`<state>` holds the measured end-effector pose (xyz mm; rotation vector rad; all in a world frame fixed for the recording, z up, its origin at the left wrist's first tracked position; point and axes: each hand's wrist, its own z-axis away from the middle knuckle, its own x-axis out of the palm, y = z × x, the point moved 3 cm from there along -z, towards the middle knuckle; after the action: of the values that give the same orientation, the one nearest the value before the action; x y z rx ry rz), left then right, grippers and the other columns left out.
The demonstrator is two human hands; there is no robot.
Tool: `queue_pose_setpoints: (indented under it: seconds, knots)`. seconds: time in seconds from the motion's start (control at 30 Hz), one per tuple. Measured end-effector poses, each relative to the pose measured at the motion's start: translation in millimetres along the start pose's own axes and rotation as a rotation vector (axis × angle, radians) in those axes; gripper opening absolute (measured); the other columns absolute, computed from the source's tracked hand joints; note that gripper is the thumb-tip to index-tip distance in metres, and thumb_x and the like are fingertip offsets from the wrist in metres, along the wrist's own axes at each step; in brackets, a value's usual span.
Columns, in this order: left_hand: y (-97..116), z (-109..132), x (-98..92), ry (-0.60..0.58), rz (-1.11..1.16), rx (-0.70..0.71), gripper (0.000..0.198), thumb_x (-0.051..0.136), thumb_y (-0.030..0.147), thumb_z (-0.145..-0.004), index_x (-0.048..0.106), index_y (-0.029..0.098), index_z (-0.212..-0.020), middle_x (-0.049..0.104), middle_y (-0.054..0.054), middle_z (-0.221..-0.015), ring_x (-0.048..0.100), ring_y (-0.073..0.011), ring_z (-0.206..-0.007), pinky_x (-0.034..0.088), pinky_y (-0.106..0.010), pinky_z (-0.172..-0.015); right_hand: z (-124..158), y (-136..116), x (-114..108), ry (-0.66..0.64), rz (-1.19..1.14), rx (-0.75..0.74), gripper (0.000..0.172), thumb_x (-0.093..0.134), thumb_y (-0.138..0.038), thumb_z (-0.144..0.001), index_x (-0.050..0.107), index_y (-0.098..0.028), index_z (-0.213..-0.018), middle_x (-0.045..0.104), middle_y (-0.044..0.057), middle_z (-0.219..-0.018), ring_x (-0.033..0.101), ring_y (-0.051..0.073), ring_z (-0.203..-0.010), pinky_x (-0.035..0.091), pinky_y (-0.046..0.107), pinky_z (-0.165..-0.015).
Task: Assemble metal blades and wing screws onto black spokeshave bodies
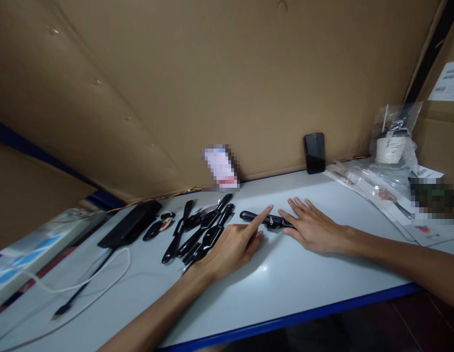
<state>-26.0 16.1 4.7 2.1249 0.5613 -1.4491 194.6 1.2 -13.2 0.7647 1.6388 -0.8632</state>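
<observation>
A black two-handled tool, which looks like a spokeshave (250,215), lies on the white table with a small metal part at its middle. My right hand (313,227) rests over its right end, fingers spread and flat, hiding that end. My left hand (236,244) reaches in from the left. Its index finger is stretched across the tool's middle, while the other fingers curl loosely with nothing visible in them. Whether that fingertip touches the tool I cannot tell. Several similar black spokeshaves (208,220) lie in a pile beside my left hand, partly covered by it.
At the left are a key fob with a ring (153,231), a black box with a USB cable (131,227), white cables and a power strip (32,256). A phone (314,153) leans on the cardboard wall. Plastic-wrapped packets (377,195) and a bagged cup (390,149) are at right.
</observation>
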Motion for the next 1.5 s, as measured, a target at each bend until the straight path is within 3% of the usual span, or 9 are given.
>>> queue_pose_setpoints:
  seconds: [0.23, 0.47, 0.6, 0.73, 0.93, 1.07, 1.27, 1.4, 1.5]
  knots:
    - [-0.5, -4.7, -0.6, -0.068, 0.002, -0.084, 0.035, 0.040, 0.029, -0.106, 0.062, 0.018, -0.130, 0.063, 0.003, -0.061, 0.058, -0.0168, -0.050, 0.039, -0.027, -0.054, 0.9, 0.5, 0.4, 0.012, -0.007, 0.003, 0.059, 0.040, -0.048, -0.109, 0.043, -0.017, -0.159, 0.036, 0.021, -0.165, 0.029, 0.040, -0.155, 0.028, 0.061, -0.124]
    - [4.0, -4.4, 0.6, -0.056, 0.077, -0.103, 0.019, 0.049, 0.027, -0.102, 0.060, 0.018, -0.113, 0.058, 0.006, -0.058, 0.055, -0.0150, -0.048, 0.038, -0.025, -0.054, 1.4, 0.2, -0.2, 0.011, -0.006, -0.002, 0.057, 0.040, -0.047, -0.109, 0.045, -0.016, -0.157, 0.038, 0.022, -0.164, 0.029, 0.041, -0.154, 0.028, 0.062, -0.124]
    - [2.2, -3.4, -3.1, -0.019, 0.058, -0.026, 0.030, 0.043, 0.021, -0.102, 0.061, 0.016, -0.126, 0.061, 0.005, -0.060, 0.054, -0.0140, -0.047, 0.037, -0.024, -0.052, 0.7, -0.8, -1.3, 0.002, 0.002, -0.002, 0.058, 0.042, -0.047, -0.109, 0.045, -0.016, -0.157, 0.039, 0.023, -0.164, 0.030, 0.041, -0.154, 0.028, 0.061, -0.124]
    - [1.9, -4.1, -2.4, -0.048, -0.029, 0.078, 0.045, 0.041, 0.013, -0.099, 0.061, 0.018, -0.139, 0.073, -0.003, -0.076, 0.063, -0.0152, -0.058, 0.042, -0.025, -0.056, 0.2, -2.0, -3.2, -0.014, 0.038, -0.004, 0.059, 0.039, -0.048, -0.109, 0.043, -0.015, -0.158, 0.040, 0.023, -0.163, 0.031, 0.041, -0.154, 0.029, 0.060, -0.123]
    - [0.5, -5.1, -0.6, -0.071, -0.104, 0.030, 0.043, 0.040, 0.020, -0.105, 0.059, 0.018, -0.143, 0.070, -0.002, -0.069, 0.061, -0.0165, -0.054, 0.043, -0.026, -0.054, 0.5, -2.1, -3.3, -0.008, 0.049, -0.009, 0.059, 0.038, -0.048, -0.109, 0.043, -0.015, -0.158, 0.040, 0.023, -0.163, 0.031, 0.041, -0.154, 0.030, 0.061, -0.123]
    - [-2.6, -5.9, -3.1, -0.060, -0.102, -0.017, 0.037, 0.042, 0.026, -0.107, 0.062, 0.018, -0.136, 0.068, -0.001, -0.066, 0.061, -0.0167, -0.054, 0.042, -0.025, -0.053, 0.2, -0.4, -0.1, 0.015, 0.016, -0.009, 0.058, 0.041, -0.047, -0.109, 0.045, -0.016, -0.157, 0.039, 0.022, -0.164, 0.031, 0.042, -0.154, 0.029, 0.062, -0.123]
    - [0.4, -5.3, -4.2, -0.030, 0.032, -0.014, 0.026, 0.044, 0.027, -0.105, 0.067, 0.017, -0.111, 0.068, -0.002, -0.069, 0.058, -0.0144, -0.053, 0.041, -0.025, -0.054, 0.5, 0.6, 0.9, 0.019, 0.015, -0.014, 0.057, 0.040, -0.047, -0.109, 0.045, -0.016, -0.157, 0.039, 0.022, -0.163, 0.031, 0.042, -0.154, 0.029, 0.063, -0.123]
    - [1.5, -3.1, -5.1, 0.003, 0.170, -0.022, 0.024, 0.048, 0.026, -0.102, 0.070, 0.016, -0.107, 0.062, 0.002, -0.060, 0.050, -0.0114, -0.046, 0.038, -0.023, -0.051, 0.6, -0.2, 0.0, 0.006, 0.032, -0.007, 0.057, 0.040, -0.047, -0.109, 0.045, -0.016, -0.157, 0.040, 0.023, -0.163, 0.031, 0.042, -0.153, 0.029, 0.062, -0.123]
    - [1.6, -2.4, -7.5, 0.024, 0.191, 0.000, 0.026, 0.048, 0.024, -0.102, 0.072, 0.016, -0.108, 0.067, 0.000, -0.066, 0.051, -0.0108, -0.048, 0.039, -0.022, -0.051, 0.3, 0.0, 0.7, 0.006, 0.022, -0.005, 0.056, 0.041, -0.047, -0.109, 0.045, -0.017, -0.156, 0.040, 0.021, -0.163, 0.031, 0.040, -0.154, 0.029, 0.061, -0.123]
